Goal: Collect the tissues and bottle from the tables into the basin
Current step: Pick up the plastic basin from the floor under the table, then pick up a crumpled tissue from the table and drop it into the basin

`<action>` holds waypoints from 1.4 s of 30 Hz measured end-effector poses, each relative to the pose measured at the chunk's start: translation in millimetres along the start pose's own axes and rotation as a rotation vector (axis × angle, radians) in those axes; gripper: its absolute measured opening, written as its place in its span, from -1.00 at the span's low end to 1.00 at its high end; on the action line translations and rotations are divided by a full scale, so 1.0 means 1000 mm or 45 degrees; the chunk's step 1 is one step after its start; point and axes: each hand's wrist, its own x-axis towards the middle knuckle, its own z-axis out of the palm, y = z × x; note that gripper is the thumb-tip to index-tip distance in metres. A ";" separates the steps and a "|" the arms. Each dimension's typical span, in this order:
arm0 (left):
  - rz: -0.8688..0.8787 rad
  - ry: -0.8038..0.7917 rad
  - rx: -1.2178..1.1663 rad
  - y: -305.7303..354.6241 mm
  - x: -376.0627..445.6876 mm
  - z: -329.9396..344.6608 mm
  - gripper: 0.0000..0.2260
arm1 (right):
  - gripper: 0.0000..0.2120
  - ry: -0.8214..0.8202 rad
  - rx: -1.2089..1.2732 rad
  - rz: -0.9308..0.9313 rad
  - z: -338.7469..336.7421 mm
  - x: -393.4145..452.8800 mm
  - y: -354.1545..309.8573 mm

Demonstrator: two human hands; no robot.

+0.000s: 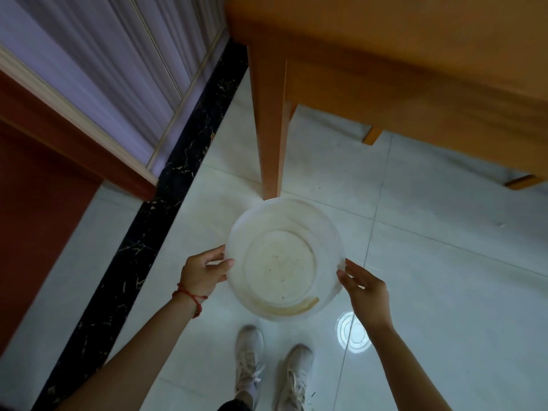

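Basin (284, 259) at frame centre, empty, pinched at its rim by left hand (204, 272), right hand (366, 287) with fingers straight against opposite rim. Best kept level, carried to table (415, 54) at upper right.

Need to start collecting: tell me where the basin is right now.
In the head view the basin sits low centre, held between the left hand and right hand, above the floor, near the orange table leg.

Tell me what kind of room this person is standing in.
Probably an indoor dining or living room, though that is a guess. Signs: a wooden table on glossy white floor tiles, and pale curtains along the wall. Both hands, left hand and right hand, hold an empty white basin.
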 end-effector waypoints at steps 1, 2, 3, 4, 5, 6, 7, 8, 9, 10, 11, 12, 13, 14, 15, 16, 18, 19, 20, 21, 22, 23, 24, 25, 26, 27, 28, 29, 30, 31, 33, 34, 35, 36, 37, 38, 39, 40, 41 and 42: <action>-0.008 -0.002 -0.011 0.009 -0.010 -0.005 -0.65 | -0.70 -0.008 0.013 0.002 -0.005 -0.009 -0.011; -0.018 0.001 -0.026 0.017 -0.020 -0.009 -0.65 | -0.70 -0.018 0.028 0.006 -0.010 -0.017 -0.022; -0.028 0.007 -0.045 0.026 -0.030 -0.013 -0.65 | -0.70 -0.027 0.041 0.007 -0.015 -0.026 -0.033; -0.035 0.013 -0.060 0.035 -0.039 -0.017 -0.65 | -0.70 -0.035 0.043 0.001 -0.020 -0.034 -0.043; -0.040 0.021 -0.069 0.043 -0.049 -0.021 -0.65 | -0.70 -0.043 0.032 -0.011 -0.024 -0.042 -0.054; -0.041 0.028 -0.072 0.052 -0.058 -0.025 -0.65 | -0.70 -0.053 0.018 -0.026 -0.029 -0.050 -0.066; -0.038 0.031 -0.076 0.060 -0.068 -0.029 -0.66 | -0.70 -0.060 0.014 -0.039 -0.033 -0.058 -0.076; -0.031 0.034 -0.086 0.068 -0.076 -0.033 -0.66 | -0.70 -0.065 0.022 -0.049 -0.037 -0.066 -0.086; -0.022 0.037 -0.097 0.076 -0.084 -0.036 -0.66 | -0.70 -0.065 0.034 -0.054 -0.042 -0.073 -0.096; -0.010 0.036 -0.104 0.084 -0.092 -0.039 -0.66 | -0.70 -0.061 0.043 -0.055 -0.046 -0.080 -0.105; 0.002 0.034 -0.105 0.092 -0.098 -0.042 -0.65 | -0.70 -0.056 0.050 -0.056 -0.049 -0.087 -0.114; 0.015 0.029 -0.103 0.100 -0.105 -0.045 -0.65 | -0.70 -0.052 0.056 -0.060 -0.053 -0.094 -0.122; 0.026 0.023 -0.101 0.107 -0.111 -0.047 -0.65 | -0.70 -0.050 0.054 -0.067 -0.056 -0.101 -0.130; 0.035 0.020 -0.098 0.115 -0.118 -0.050 -0.65 | -0.70 -0.047 0.042 -0.080 -0.058 -0.107 -0.137; 0.046 0.019 -0.096 0.122 -0.124 -0.053 -0.66 | -0.71 -0.045 0.033 -0.094 -0.061 -0.113 -0.145; 0.057 0.020 -0.097 0.130 -0.130 -0.056 -0.66 | -0.71 -0.044 0.037 -0.102 -0.063 -0.119 -0.153; 0.075 0.023 -0.099 0.145 -0.139 -0.060 -0.67 | -0.73 -0.033 0.072 -0.099 -0.068 -0.128 -0.168; 0.083 0.025 -0.100 0.153 -0.144 -0.062 -0.68 | -0.74 -0.018 0.091 -0.098 -0.070 -0.133 -0.175; 0.091 0.027 -0.100 0.161 -0.148 -0.064 -0.68 | -0.76 -0.002 0.108 -0.101 -0.073 -0.137 -0.181; 0.100 0.027 -0.101 0.169 -0.152 -0.065 -0.68 | -0.77 0.009 0.122 -0.102 -0.075 -0.141 -0.188; 0.105 0.023 -0.101 0.176 -0.156 -0.066 -0.68 | -0.78 0.015 0.135 -0.096 -0.078 -0.145 -0.194; 0.105 0.021 -0.106 0.182 -0.159 -0.066 -0.68 | -0.79 0.017 0.146 -0.088 -0.080 -0.148 -0.199; 0.102 0.021 -0.115 0.188 -0.162 -0.066 -0.68 | -0.80 0.017 0.156 -0.087 -0.083 -0.151 -0.205; 0.097 0.018 -0.127 0.193 -0.164 -0.067 -0.67 | -0.80 0.013 0.164 -0.092 -0.085 -0.153 -0.209; 0.092 0.009 -0.138 0.198 -0.165 -0.067 -0.67 | -0.80 0.008 0.167 -0.099 -0.087 -0.155 -0.214; 0.089 -0.003 -0.149 0.202 -0.166 -0.068 -0.67 | -0.80 0.009 0.165 -0.103 -0.090 -0.156 -0.219; 0.086 -0.010 -0.164 0.206 -0.166 -0.068 -0.67 | -0.79 0.011 0.158 -0.106 -0.092 -0.157 -0.224; 0.084 -0.011 -0.182 0.209 -0.166 -0.068 -0.67 | -0.77 0.012 0.152 -0.110 -0.093 -0.157 -0.228; 0.080 -0.006 -0.195 0.211 -0.164 -0.068 -0.67 | -0.76 0.011 0.146 -0.114 -0.095 -0.156 -0.231; 0.075 -0.001 -0.204 0.213 -0.163 -0.067 -0.67 | -0.74 0.006 0.137 -0.115 -0.096 -0.154 -0.233; 0.061 0.001 -0.204 0.215 -0.159 -0.065 -0.67 | -0.72 -0.007 0.119 -0.115 -0.098 -0.149 -0.237; 0.055 0.003 -0.205 0.216 -0.157 -0.063 -0.67 | -0.73 -0.014 0.112 -0.118 -0.099 -0.146 -0.239; 0.047 0.009 -0.209 0.216 -0.155 -0.061 -0.67 | -0.73 -0.019 0.103 -0.119 -0.100 -0.143 -0.241; 0.040 0.017 -0.215 0.217 -0.153 -0.059 -0.67 | -0.74 -0.022 0.092 -0.122 -0.102 -0.139 -0.243; 0.035 0.025 -0.219 0.217 -0.152 -0.056 -0.67 | -0.74 -0.027 0.080 -0.125 -0.103 -0.135 -0.245; 0.032 0.029 -0.222 0.218 -0.150 -0.053 -0.68 | -0.75 -0.035 0.067 -0.127 -0.106 -0.129 -0.246; 0.031 0.032 -0.224 0.219 -0.148 -0.049 -0.69 | -0.74 -0.046 0.055 -0.126 -0.108 -0.123 -0.247; 0.028 0.038 -0.228 0.219 -0.146 -0.045 -0.69 | -0.74 -0.059 0.045 -0.123 -0.111 -0.117 -0.248; 0.022 0.050 -0.236 0.220 -0.144 -0.040 -0.69 | -0.74 -0.072 0.037 -0.119 -0.114 -0.110 -0.249; 0.014 0.064 -0.243 0.221 -0.141 -0.035 -0.69 | -0.73 -0.087 0.030 -0.116 -0.118 -0.103 -0.249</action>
